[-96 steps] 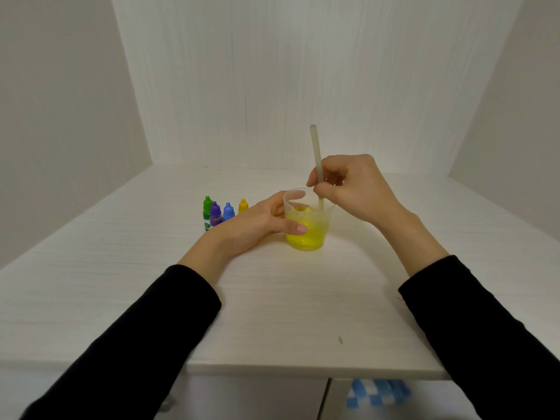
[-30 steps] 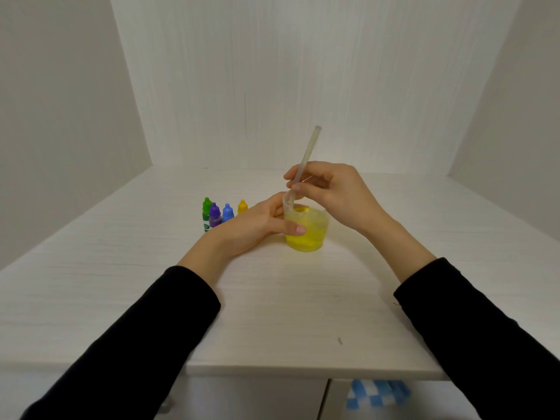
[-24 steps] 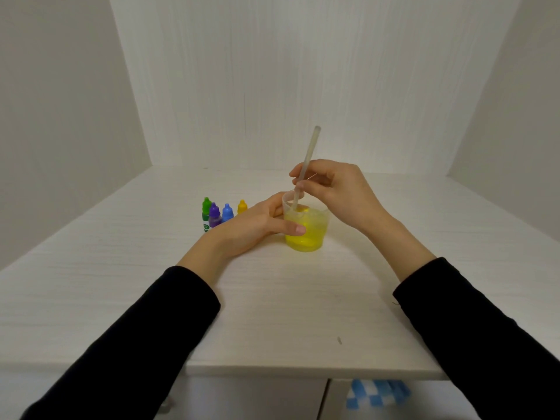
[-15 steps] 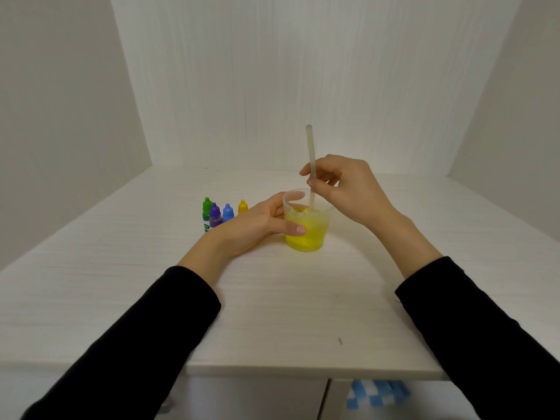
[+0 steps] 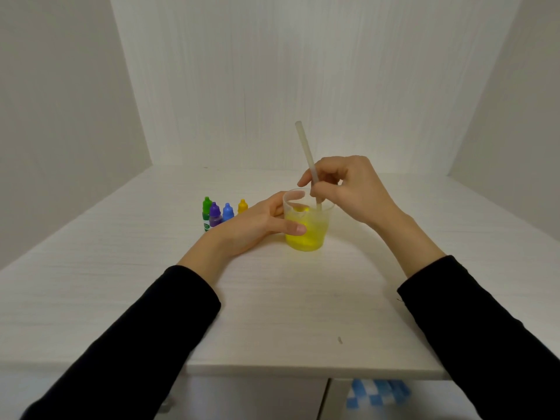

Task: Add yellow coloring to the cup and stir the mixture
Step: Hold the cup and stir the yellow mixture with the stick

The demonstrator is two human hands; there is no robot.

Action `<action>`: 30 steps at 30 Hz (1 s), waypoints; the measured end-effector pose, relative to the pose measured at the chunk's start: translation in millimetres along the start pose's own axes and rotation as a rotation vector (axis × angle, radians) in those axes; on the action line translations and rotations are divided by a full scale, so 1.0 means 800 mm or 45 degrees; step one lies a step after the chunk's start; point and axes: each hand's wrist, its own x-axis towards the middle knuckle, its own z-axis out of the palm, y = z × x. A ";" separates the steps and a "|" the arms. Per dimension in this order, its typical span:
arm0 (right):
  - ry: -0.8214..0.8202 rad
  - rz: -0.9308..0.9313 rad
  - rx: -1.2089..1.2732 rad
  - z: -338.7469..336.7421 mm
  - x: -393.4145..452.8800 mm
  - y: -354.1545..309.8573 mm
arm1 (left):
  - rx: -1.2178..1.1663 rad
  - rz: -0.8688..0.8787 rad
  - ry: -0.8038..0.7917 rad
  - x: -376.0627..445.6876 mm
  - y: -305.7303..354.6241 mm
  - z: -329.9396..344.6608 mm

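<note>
Cup of yellow mix sits gripped by my left hand; my right hand pinches the stirring stick. Green bottle label unreadable.

Head view looks forward and down (close) over the table.

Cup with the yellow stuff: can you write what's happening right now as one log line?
step: stirring | left hand: holds cup | right hand: pinches stir stick, tip in yellow mixture | dropper bottles: standing left of cup
</note>
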 end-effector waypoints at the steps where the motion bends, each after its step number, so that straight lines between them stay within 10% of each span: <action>1: -0.014 -0.004 0.021 0.000 -0.001 -0.002 | -0.002 0.004 -0.002 0.000 0.001 0.001; 30: 0.005 -0.049 0.013 0.017 0.007 0.012 | 0.008 0.026 -0.002 -0.002 0.003 0.003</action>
